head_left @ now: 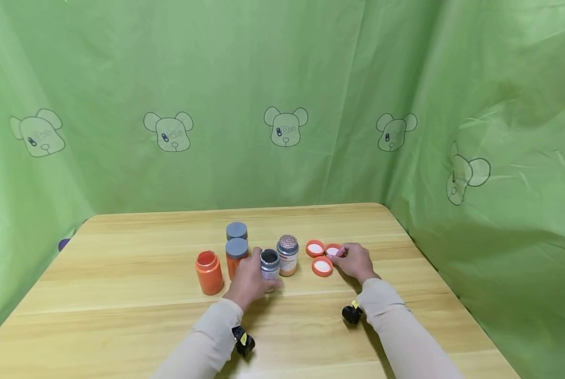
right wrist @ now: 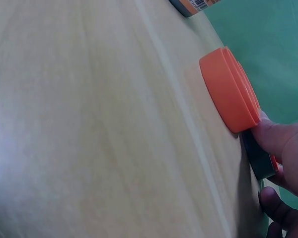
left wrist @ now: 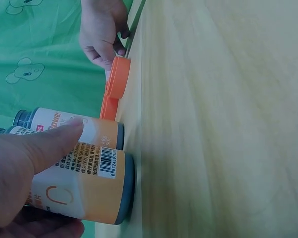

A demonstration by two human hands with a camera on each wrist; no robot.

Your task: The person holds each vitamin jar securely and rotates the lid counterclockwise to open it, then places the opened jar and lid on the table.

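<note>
My left hand [head_left: 249,279] grips an uncapped supplement bottle [head_left: 270,269] with a dark mouth; in the left wrist view its thumb lies along the printed label. Just right of it stands a second labelled bottle [head_left: 288,258], its mouth covered by a patterned seal. Three round orange lids with white insides lie together farther right. With thumb and fingers, my right hand [head_left: 356,261] pinches the rim of the rear-right lid [head_left: 333,251], whose side looks dark in the right wrist view. A nearer lid [head_left: 322,267] and a left lid [head_left: 315,248] sit beside it.
Left of my left hand stands an open orange bottle [head_left: 209,273]. Two bottles with grey caps, a nearer one [head_left: 237,248] and a farther one [head_left: 237,230], stand behind that hand. Green curtains [head_left: 282,173] surround the wooden table [head_left: 135,263].
</note>
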